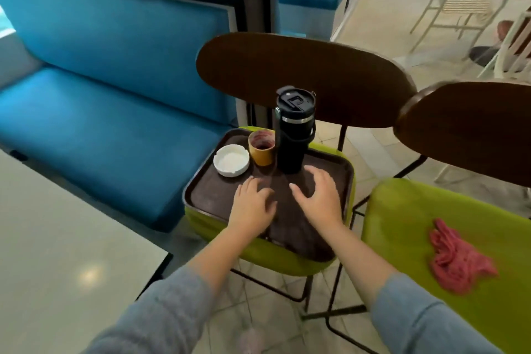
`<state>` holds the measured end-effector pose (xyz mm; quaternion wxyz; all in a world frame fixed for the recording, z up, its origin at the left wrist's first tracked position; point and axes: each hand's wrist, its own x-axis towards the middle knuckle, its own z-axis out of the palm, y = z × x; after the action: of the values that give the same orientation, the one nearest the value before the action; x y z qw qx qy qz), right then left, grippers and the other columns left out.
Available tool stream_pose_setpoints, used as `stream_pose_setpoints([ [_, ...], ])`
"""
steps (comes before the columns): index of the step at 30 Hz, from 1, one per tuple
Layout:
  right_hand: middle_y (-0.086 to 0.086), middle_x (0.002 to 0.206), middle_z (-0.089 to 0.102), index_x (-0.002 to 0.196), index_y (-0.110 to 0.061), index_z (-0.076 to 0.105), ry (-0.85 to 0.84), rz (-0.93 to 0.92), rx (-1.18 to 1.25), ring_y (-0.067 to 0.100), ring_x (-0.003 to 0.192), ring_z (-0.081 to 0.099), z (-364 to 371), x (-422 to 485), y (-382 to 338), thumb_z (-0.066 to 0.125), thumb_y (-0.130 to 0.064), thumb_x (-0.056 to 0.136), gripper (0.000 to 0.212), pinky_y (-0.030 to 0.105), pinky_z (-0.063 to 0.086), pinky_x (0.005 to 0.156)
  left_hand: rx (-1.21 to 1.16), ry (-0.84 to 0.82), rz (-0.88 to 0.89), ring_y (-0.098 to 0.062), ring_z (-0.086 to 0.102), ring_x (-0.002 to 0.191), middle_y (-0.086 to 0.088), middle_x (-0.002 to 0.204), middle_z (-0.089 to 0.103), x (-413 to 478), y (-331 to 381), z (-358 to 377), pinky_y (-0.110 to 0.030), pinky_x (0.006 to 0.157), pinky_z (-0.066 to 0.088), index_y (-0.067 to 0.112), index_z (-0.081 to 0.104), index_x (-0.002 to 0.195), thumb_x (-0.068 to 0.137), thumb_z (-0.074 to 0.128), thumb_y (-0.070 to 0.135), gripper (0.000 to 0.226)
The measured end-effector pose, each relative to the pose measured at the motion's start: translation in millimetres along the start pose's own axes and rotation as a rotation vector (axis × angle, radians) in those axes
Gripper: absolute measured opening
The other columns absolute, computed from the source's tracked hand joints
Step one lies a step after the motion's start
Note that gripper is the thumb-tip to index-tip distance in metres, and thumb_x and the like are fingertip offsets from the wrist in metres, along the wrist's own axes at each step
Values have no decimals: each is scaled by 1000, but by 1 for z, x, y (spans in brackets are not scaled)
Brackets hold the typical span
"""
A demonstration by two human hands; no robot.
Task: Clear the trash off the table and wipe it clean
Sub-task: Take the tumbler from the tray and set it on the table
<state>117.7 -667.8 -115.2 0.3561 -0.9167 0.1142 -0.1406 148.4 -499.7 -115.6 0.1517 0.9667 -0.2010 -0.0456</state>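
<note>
A dark brown tray (207,195) lies on the green seat of a chair (287,261). On its far side stand a white ashtray (231,160), a used orange paper cup (261,147) with dark residue, and a tall black tumbler (293,132). My left hand (253,207) and my right hand (319,195) hover over the near half of the tray, fingers spread and holding nothing. A crumpled pink cloth (457,259) lies on the green seat of a second chair (416,210) to the right. The white table (57,253) is at lower left.
A blue bench (100,112) runs behind the table and beside the tray chair. Both chairs have dark wooden backrests (301,77) and thin black legs. Tiled floor lies between and beyond them; white metal chairs (459,3) stand at far right.
</note>
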Motion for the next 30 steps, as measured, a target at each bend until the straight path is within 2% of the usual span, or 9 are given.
stream_pose_setpoints([
  [5,6,141,42,145,-14,32,98,320,153,21,131,41,26,38,-25,72,-51,76,88,37,41,104,18,15,-25,-27,33,134,-10,141,41,28,-51,-20,-41,112,27,21,55,129,87,56,45,49],
  [9,11,151,30,150,-8,21,47,430,129,27,139,31,36,65,-20,76,-55,70,107,39,34,109,45,12,-80,-26,29,135,-10,144,37,52,-67,-25,-41,113,23,21,48,136,86,56,49,57],
  [11,10,148,34,148,-11,25,27,422,171,27,137,33,42,76,-15,80,-53,66,107,38,34,108,59,31,-151,-28,26,137,-11,147,33,61,-74,-22,-46,114,18,21,39,140,84,58,53,68],
  [14,4,140,44,140,-20,36,34,397,254,23,131,41,49,88,-8,84,-55,53,105,42,39,107,27,13,-372,-33,17,142,-15,152,22,67,-82,-14,-53,113,13,16,19,148,74,61,66,98],
  [17,2,140,47,139,-22,36,46,399,334,20,131,43,59,98,-2,85,-56,46,110,45,40,108,-1,-77,-564,-36,11,143,-20,155,13,69,-89,-3,-53,114,14,8,4,149,67,64,73,121],
  [19,2,141,47,139,-20,36,60,421,388,20,132,43,64,103,-1,90,-44,49,108,44,38,109,-8,-128,-631,-36,12,143,-21,155,12,65,-90,4,-49,116,17,3,1,149,62,64,76,130],
  [26,3,136,53,138,-16,39,97,373,442,17,128,47,74,120,1,93,-32,51,104,39,39,109,39,-359,-711,-35,-2,145,-19,157,-6,77,-89,19,-49,116,13,1,-5,149,58,59,84,139],
  [30,1,134,55,137,-18,41,115,352,418,16,126,49,72,119,0,90,-41,49,103,39,42,106,41,-404,-725,-36,-4,145,-20,157,-9,82,-87,18,-50,115,14,-1,-7,149,58,61,82,140],
])
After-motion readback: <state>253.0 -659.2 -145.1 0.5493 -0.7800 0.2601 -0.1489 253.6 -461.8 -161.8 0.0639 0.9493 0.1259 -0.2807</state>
